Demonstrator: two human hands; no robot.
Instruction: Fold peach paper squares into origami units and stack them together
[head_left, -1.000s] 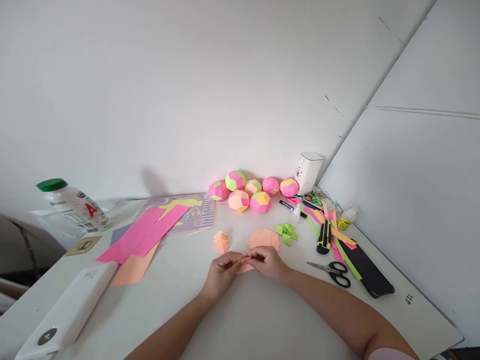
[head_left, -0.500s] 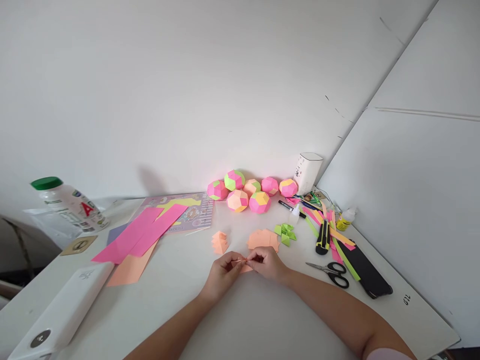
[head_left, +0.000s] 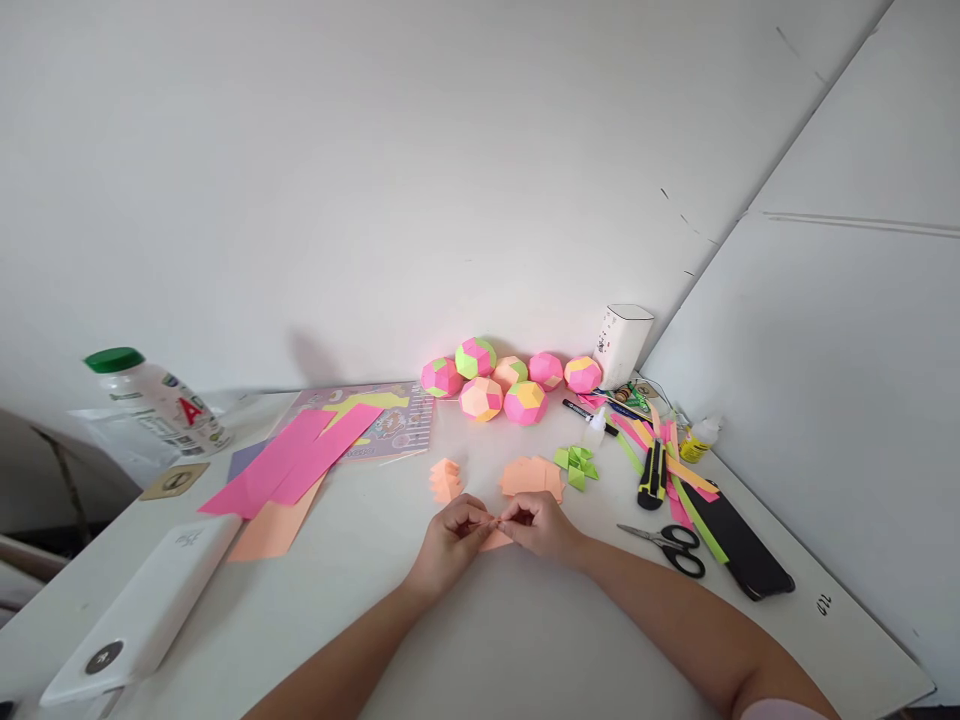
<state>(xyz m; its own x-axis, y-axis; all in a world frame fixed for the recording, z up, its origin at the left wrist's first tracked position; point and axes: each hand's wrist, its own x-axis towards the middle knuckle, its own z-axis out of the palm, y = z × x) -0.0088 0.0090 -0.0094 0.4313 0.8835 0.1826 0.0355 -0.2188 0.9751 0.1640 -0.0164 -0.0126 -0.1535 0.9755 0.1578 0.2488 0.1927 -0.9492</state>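
My left hand (head_left: 451, 545) and my right hand (head_left: 544, 530) meet at the front middle of the table. Both pinch a small piece of orange paper (head_left: 496, 541), its lower part showing between them and the rest hidden by my fingers. Just beyond lie a pile of orange paper pieces (head_left: 534, 478) and, to the left, a stack of folded orange pieces (head_left: 445, 481). Folded green paper pieces (head_left: 576, 465) sit to the right of the pile.
Several faceted paper balls (head_left: 481, 398) rest by the wall. Scissors (head_left: 667, 542), a box cutter (head_left: 652, 476), paper strips (head_left: 701, 520) and a glue bottle (head_left: 700, 438) lie right. Left are pink sheets (head_left: 274, 460), a white device (head_left: 146, 610) and a bottle (head_left: 161, 405).
The whole view has shifted slightly, so everything appears a little further right. My hands keep their pinch on the orange paper with hardly any other movement.
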